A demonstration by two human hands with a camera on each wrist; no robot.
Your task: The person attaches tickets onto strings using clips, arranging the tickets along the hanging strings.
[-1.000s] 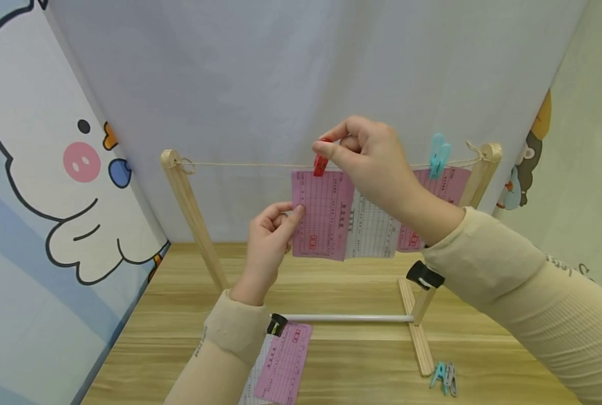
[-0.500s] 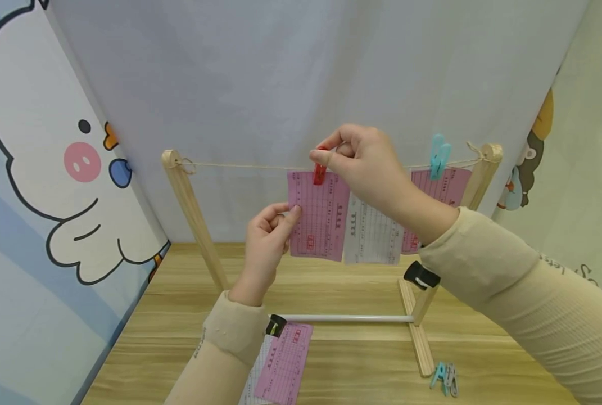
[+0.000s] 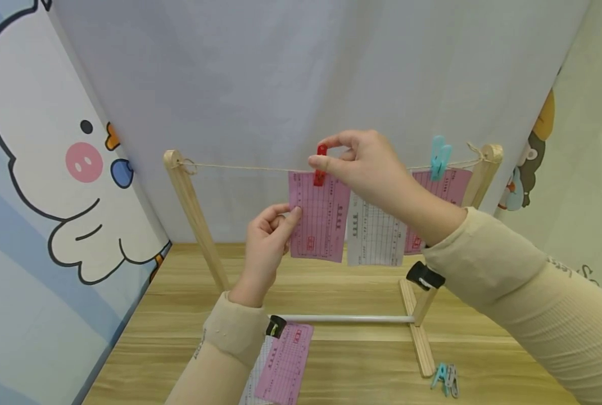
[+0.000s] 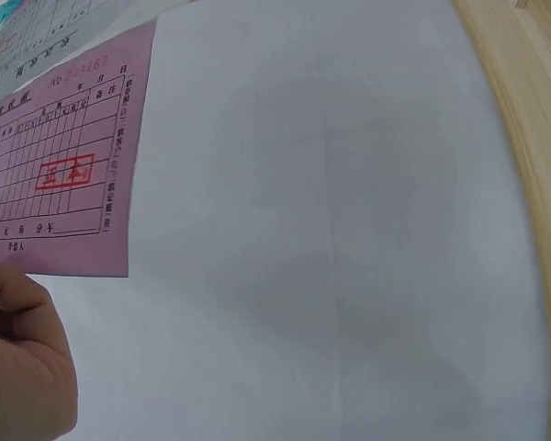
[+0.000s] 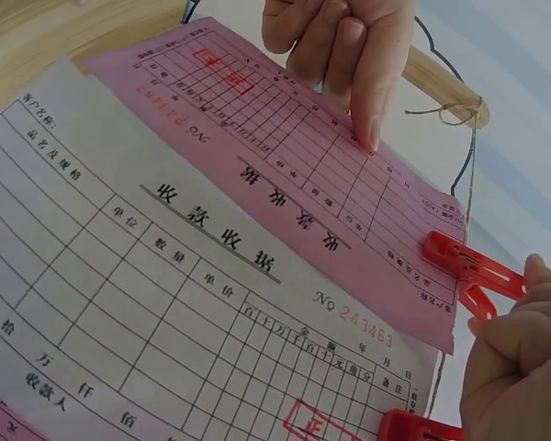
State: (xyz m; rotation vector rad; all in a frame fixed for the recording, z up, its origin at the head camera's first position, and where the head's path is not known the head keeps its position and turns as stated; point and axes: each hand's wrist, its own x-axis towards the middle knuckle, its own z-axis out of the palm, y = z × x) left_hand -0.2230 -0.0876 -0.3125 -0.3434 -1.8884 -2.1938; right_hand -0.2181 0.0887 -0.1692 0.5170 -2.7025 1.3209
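Head view, right hand (image 3: 369,163): pinching red plastic clothespin (image 3: 319,178) between fingertips
Left hand (image 3: 267,233): pinching rectangular pink paper slip (image 3: 321,222) by its edge

Both arms reach forward, their sleeves (image 3: 493,270) pushed back to bare the wrists. The right forearm (image 3: 543,298) comes in from 4 o'clock and points towards 10; its hand, the right hand (image 3: 369,160), is the higher, bent at the knuckles with thumb (image 3: 328,163) and forefinger pinching. The left forearm (image 3: 215,360) rises from 7 o'clock towards 1. The left hand (image 3: 270,236), at 8 o'clock from the right, also pinches, thumb extended towards 1 and fingers (image 3: 272,211) bent.
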